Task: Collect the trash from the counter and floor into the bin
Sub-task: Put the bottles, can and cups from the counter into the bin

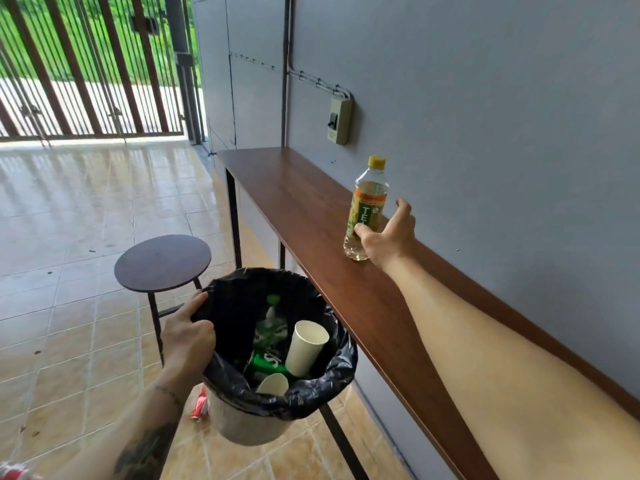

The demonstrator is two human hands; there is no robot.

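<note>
A clear tea bottle (367,202) with a yellow cap and green label stands upright on the narrow wooden counter (311,216). My right hand (389,235) is at its lower right side with fingers spread; the thumb touches the label, and the fingers are not closed around the bottle. My left hand (188,336) grips the left rim of a white bin (242,424) lined with a black bag, held in the air beside the counter's edge. Inside the bin lie two paper cups, a green can and a plastic bottle. A red can (200,407) lies on the floor under the bin.
A round dark stool (162,263) stands on the tiled floor left of the counter. Another red can (14,472) shows at the bottom left corner. A switch box (340,121) is fixed on the grey wall above the counter. A barred gate closes the far end.
</note>
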